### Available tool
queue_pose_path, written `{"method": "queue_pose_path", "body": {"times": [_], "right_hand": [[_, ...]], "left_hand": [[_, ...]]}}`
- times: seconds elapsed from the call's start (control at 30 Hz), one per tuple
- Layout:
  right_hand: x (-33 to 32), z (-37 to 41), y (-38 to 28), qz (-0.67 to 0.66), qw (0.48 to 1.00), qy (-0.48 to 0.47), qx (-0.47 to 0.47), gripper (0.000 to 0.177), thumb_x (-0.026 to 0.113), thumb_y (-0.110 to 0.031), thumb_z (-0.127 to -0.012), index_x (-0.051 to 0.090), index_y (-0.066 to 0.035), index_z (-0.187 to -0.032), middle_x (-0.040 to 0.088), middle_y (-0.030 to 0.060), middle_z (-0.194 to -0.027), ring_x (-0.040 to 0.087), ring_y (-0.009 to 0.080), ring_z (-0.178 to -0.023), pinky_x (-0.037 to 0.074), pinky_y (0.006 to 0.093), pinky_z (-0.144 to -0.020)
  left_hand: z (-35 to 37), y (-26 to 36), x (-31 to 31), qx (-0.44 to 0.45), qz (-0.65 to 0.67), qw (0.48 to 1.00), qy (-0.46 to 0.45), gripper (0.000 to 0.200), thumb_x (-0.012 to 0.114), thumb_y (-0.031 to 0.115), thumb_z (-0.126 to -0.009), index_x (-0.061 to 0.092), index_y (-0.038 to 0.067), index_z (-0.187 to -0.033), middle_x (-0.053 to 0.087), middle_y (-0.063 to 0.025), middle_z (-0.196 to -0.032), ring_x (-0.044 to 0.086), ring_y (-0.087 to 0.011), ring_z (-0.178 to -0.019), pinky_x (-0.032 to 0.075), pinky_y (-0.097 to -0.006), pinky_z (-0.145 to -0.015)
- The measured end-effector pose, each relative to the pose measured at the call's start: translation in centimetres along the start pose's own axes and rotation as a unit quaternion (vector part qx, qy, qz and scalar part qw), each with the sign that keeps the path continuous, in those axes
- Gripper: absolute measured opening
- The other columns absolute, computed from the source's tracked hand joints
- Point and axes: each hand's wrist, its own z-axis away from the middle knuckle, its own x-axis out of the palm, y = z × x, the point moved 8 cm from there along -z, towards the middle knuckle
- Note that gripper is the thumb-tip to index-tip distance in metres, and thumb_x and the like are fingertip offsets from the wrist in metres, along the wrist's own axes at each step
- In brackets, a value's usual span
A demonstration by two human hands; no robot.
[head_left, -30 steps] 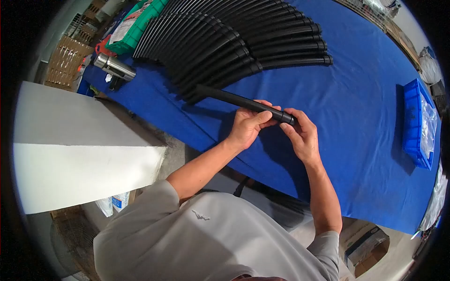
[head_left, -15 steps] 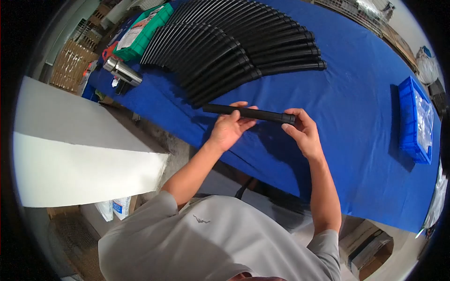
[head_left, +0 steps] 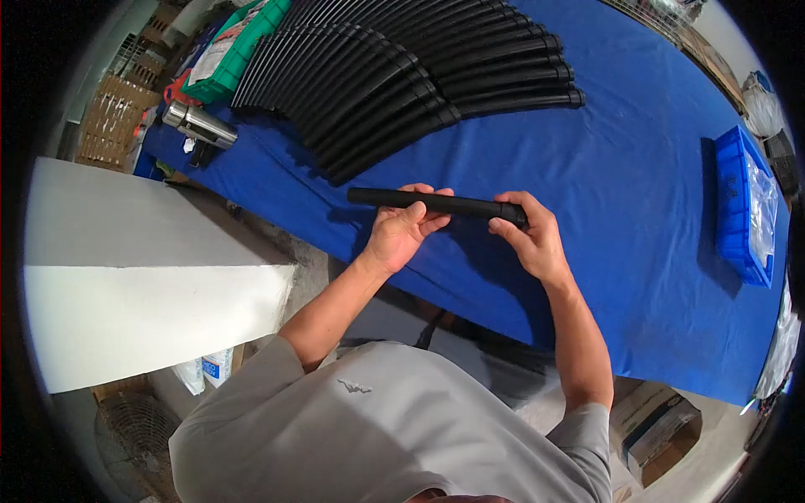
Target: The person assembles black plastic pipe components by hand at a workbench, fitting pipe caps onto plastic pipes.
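A black tube [head_left: 461, 204] is held nearly level above the near part of the blue-covered table [head_left: 620, 226]. My left hand [head_left: 404, 228] grips it left of its middle, thumb on the near side and fingers behind. Around the thicker collar at its right end, my right hand [head_left: 530, 235] is closed with thumb and fingers. Beyond the hands lie many similar black tubes [head_left: 377, 88], set side by side in fanned, overlapping rows.
At the back left are a green bin [head_left: 231, 63] with papers and a steel flask [head_left: 199, 124]. A blue bin [head_left: 742, 210] holding clear plastic bags stands at the right. A white block [head_left: 159, 268] is left of my left arm; a cardboard box [head_left: 662, 436] sits below the table at right.
My right hand has shifted slightly left and now covers more of the tube's collar end. My left hand keeps its hold, and the whole view has shifted a little.
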Motion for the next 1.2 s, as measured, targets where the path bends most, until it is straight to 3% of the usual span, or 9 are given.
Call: {"method": "queue_pose_path", "body": {"times": [0.07, 0.27, 0.4, 0.5, 0.6, 0.7, 0.93, 1.2], "right_hand": [[0.1, 0.2, 0.0, 0.015, 1.000, -0.001, 0.002, 0.029, 0.075, -0.011, -0.093, 0.065, 0.001, -0.117, 0.066, 0.0056, -0.089, 0.063, 0.0113, -0.078, 0.049, 0.0269, -0.070], [1.0, 0.5, 0.5, -0.162, 0.986, 0.031, 0.036, 0.027, 0.074, -0.007, -0.093, 0.065, 0.002, -0.116, 0.067, 0.0046, -0.090, 0.063, 0.0105, -0.081, 0.049, 0.0257, -0.071], [0.5, 0.3, 0.2, -0.113, 0.993, 0.018, 0.042, 0.028, 0.076, -0.007, -0.090, 0.065, 0.002, -0.114, 0.068, 0.0056, -0.091, 0.063, 0.0110, -0.080, 0.048, 0.0261, -0.070], [0.2, 0.3, -0.6, 0.024, 0.999, -0.031, -0.002, 0.027, 0.070, -0.002, -0.094, 0.062, 0.003, -0.120, 0.069, 0.0057, -0.095, 0.067, 0.0112, -0.087, 0.053, 0.0260, -0.081], [0.2, 0.2, -0.7, 0.026, 0.999, -0.027, -0.004, 0.027, 0.070, -0.003, -0.094, 0.062, 0.003, -0.119, 0.069, 0.0055, -0.095, 0.066, 0.0107, -0.087, 0.053, 0.0263, -0.079], [0.4, 0.2, 0.1, -0.074, 0.997, 0.034, 0.001, 0.027, 0.075, -0.005, -0.088, 0.067, 0.003, -0.112, 0.062, 0.0039, -0.086, 0.057, 0.0117, -0.075, 0.046, 0.0272, -0.068], [0.7, 0.5, 0.3, -0.122, 0.991, 0.052, 0.027, 0.025, 0.074, -0.004, -0.089, 0.066, 0.003, -0.111, 0.063, 0.0027, -0.088, 0.057, 0.0098, -0.078, 0.046, 0.0251, -0.069], [0.3, 0.5, -0.3, -0.068, 0.996, 0.051, 0.000, 0.024, 0.075, -0.007, -0.088, 0.067, 0.002, -0.109, 0.061, 0.0035, -0.087, 0.055, 0.0111, -0.075, 0.045, 0.0275, -0.067]], "left_hand": [[0.0, 0.1, 0.1, -0.003, 0.006, 1.000, -0.002, 0.027, 0.065, 0.011, -0.100, 0.063, 0.005, -0.126, 0.062, -0.0255, -0.136, 0.066, -0.0312, -0.121, 0.060, -0.0446, -0.101], [0.0, -0.3, -0.3, -0.022, 0.036, 0.999, 0.004, 0.031, 0.069, 0.013, -0.097, 0.063, 0.006, -0.127, 0.063, -0.0235, -0.136, 0.067, -0.0309, -0.120, 0.060, -0.0451, -0.101], [-0.2, -0.1, 0.2, -0.017, 0.016, 1.000, -0.010, 0.031, 0.070, 0.015, -0.097, 0.063, 0.008, -0.127, 0.063, -0.0220, -0.137, 0.067, -0.0292, -0.120, 0.059, -0.0436, -0.102], [-0.2, 0.0, 0.5, -0.012, 0.006, 1.000, -0.014, 0.030, 0.070, 0.016, -0.097, 0.064, 0.008, -0.126, 0.062, -0.0215, -0.138, 0.067, -0.0290, -0.120, 0.059, -0.0425, -0.103], [-0.1, -0.1, 0.2, -0.015, -0.004, 1.000, -0.010, 0.029, 0.069, 0.015, -0.098, 0.064, 0.008, -0.125, 0.062, -0.0211, -0.138, 0.066, -0.0290, -0.122, 0.058, -0.0428, -0.103], [-0.1, -0.1, 0.3, -0.014, 0.006, 1.000, -0.015, 0.026, 0.068, 0.014, -0.098, 0.065, 0.009, -0.124, 0.063, -0.0208, -0.137, 0.065, -0.0289, -0.123, 0.059, -0.0433, -0.103], [-0.2, -0.3, 0.1, -0.016, 0.054, 0.998, -0.021, 0.023, 0.067, 0.010, -0.098, 0.068, 0.010, -0.121, 0.063, -0.0194, -0.137, 0.064, -0.0290, -0.125, 0.058, -0.0439, -0.104], [-0.1, -0.2, 0.7, -0.014, 0.033, 0.999, -0.020, 0.024, 0.068, 0.011, -0.098, 0.067, 0.009, -0.122, 0.063, -0.0185, -0.138, 0.061, -0.0283, -0.130, 0.057, -0.0433, -0.105]]}}
